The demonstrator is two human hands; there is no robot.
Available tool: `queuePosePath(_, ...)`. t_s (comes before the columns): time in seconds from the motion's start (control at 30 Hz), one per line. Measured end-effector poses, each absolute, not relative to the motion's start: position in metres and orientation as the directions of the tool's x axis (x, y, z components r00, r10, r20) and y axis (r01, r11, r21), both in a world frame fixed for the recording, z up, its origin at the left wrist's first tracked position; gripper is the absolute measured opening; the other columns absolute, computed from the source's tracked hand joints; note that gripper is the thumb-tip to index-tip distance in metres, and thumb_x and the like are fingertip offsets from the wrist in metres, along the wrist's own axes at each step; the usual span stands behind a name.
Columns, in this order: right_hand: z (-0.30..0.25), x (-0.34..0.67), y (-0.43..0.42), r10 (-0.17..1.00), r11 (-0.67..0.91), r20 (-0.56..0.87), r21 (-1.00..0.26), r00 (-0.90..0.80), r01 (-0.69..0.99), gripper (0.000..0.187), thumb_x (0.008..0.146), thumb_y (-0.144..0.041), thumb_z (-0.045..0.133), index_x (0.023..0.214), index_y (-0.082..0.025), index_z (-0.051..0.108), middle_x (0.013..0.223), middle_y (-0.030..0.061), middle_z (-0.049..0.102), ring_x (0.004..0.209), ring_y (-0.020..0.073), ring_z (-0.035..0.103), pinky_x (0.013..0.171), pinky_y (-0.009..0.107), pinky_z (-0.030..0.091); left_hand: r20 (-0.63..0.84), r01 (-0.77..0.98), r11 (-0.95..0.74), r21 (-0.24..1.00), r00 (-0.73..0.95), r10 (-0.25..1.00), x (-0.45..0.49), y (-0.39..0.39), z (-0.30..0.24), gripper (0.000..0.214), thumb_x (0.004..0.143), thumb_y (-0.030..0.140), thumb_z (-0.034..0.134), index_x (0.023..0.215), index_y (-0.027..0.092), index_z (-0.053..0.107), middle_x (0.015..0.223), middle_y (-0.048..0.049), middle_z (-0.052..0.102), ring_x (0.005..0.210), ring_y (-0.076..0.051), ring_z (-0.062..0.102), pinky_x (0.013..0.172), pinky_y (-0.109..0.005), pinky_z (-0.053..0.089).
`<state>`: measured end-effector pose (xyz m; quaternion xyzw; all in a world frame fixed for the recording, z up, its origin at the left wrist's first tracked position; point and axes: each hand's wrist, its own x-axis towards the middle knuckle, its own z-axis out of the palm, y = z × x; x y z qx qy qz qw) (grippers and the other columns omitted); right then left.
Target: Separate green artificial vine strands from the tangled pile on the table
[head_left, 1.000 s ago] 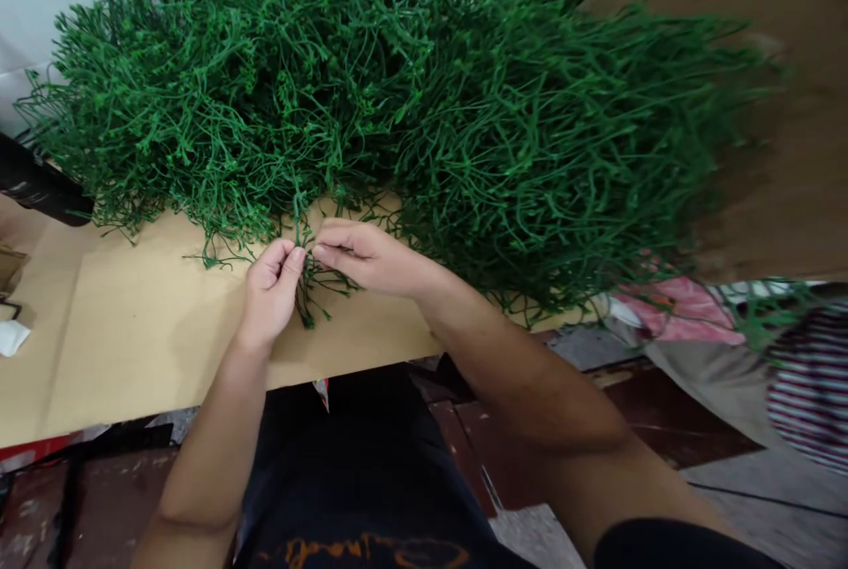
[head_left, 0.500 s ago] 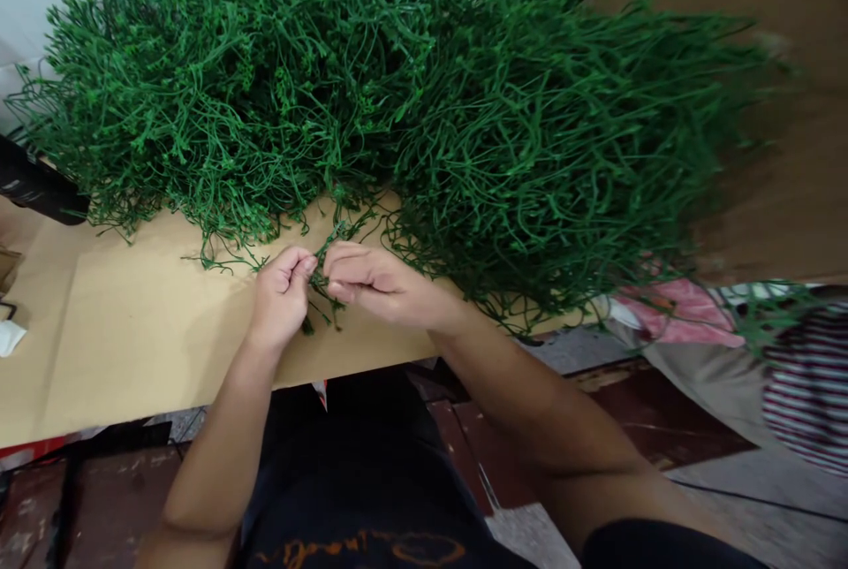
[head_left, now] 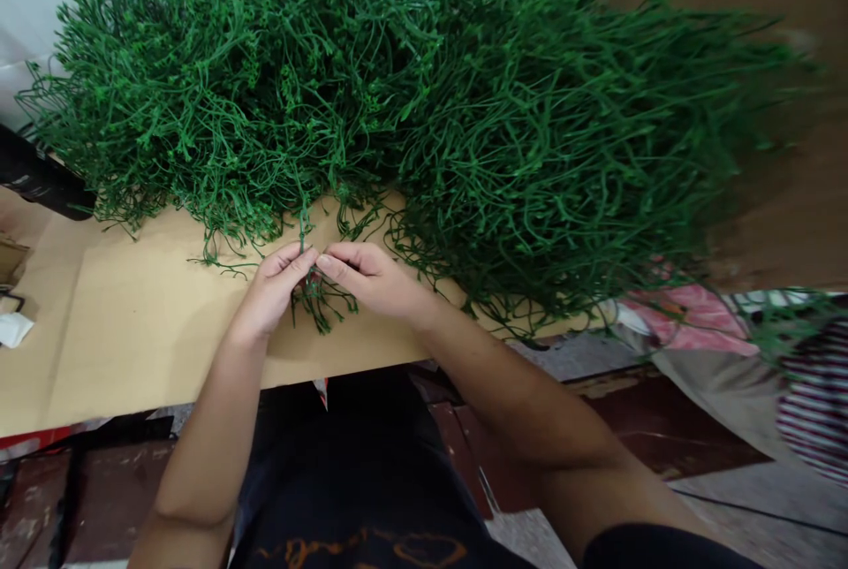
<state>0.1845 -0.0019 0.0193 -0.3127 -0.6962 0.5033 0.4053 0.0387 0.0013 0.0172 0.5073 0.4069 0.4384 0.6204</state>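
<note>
A small green plant sprig (head_left: 324, 304), artificial-looking, is pinched between thumb and fingers of my left hand (head_left: 275, 286). Its thin stem rises above that hand, and its branched tips hang below both hands. My right hand (head_left: 374, 279) is closed in a pinch, its thumb tip meeting the left thumb at the sprig. Whatever lies between the right fingertips is mostly hidden. Just beyond both hands spreads a large heap of similar green sprigs (head_left: 265, 101), tangled together.
Cardboard (head_left: 146, 313) covers the work surface, and a taller cardboard panel (head_left: 782, 216) stands at the right. A black cylindrical object (head_left: 43, 171) lies at the left, near a white scrap (head_left: 13, 329). On the right are a pink cloth (head_left: 702, 317) and a person's striped sleeve (head_left: 818, 410).
The sprig has turned from slanted to nearly upright, with more tips showing below my hands. My right hand has closed in against the left. The view has shifted slightly.
</note>
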Motion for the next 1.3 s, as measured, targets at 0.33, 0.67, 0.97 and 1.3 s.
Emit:
queuePosePath(0.33, 0.004, 0.174, -0.005, 0.838, 0.487, 0.426, -0.866, -0.341, 0.115, 0.037, 0.089, -0.03, 0.037, 0.055, -0.018, 0.026, 0.054, -0.0052, 0.021, 0.05, 0.0044, 0.022, 0.048, 0.02, 0.023, 0.04, 0.051, -0.046, 0.998, 0.124, 0.991, 0.053, 0.014, 0.004, 0.029, 0.08, 0.03, 0.055, 0.056, 0.017, 0.047, 0.055, 0.0032, 0.04, 0.054, -0.009, 0.036, 0.053, -0.022, 0.031)
queuePosePath(0.67, 0.054, 0.165, -0.066, 0.371, 0.837, 0.688, -0.539, -0.623, -0.097, 0.033, 0.09, -0.026, 0.039, 0.058, -0.017, 0.034, 0.053, -0.0038, 0.033, 0.05, 0.0062, 0.027, 0.047, 0.022, 0.021, -0.051, 0.115, 0.089, 0.989, -0.297, 0.953, 0.033, 0.031, 0.001, 0.028, 0.087, 0.016, 0.043, 0.059, 0.018, 0.044, 0.052, 0.0053, 0.035, 0.047, -0.008, 0.031, 0.049, -0.022, 0.024)
queuePosePath(0.97, 0.025, 0.171, 0.0, 0.971, 0.218, 0.143, -0.863, -0.194, 0.456, 0.028, 0.074, -0.037, 0.063, 0.087, -0.016, 0.05, 0.064, -0.0042, 0.043, 0.056, 0.0058, 0.035, 0.054, 0.021, 0.028, -0.029, -0.091, 0.028, 0.996, -0.012, 1.0, 0.041, 0.021, 0.0, 0.017, 0.082, 0.021, 0.051, 0.067, 0.015, 0.056, 0.058, 0.0037, 0.048, 0.053, -0.007, 0.042, 0.053, -0.018, 0.035)
queuePosePath(1.3, 0.006, 0.169, 0.015, 0.886, 0.164, 0.111, -0.983, -0.45, 0.081, 0.029, 0.08, -0.036, 0.049, 0.06, -0.016, 0.041, 0.056, -0.005, 0.033, 0.053, 0.0049, 0.03, 0.052, 0.022, 0.026, 0.031, -0.006, -0.031, 0.999, -0.002, 1.0, 0.04, 0.021, -0.001, 0.014, 0.081, 0.025, 0.053, 0.072, 0.016, 0.058, 0.06, 0.0033, 0.052, 0.053, -0.007, 0.046, 0.051, -0.018, 0.037)
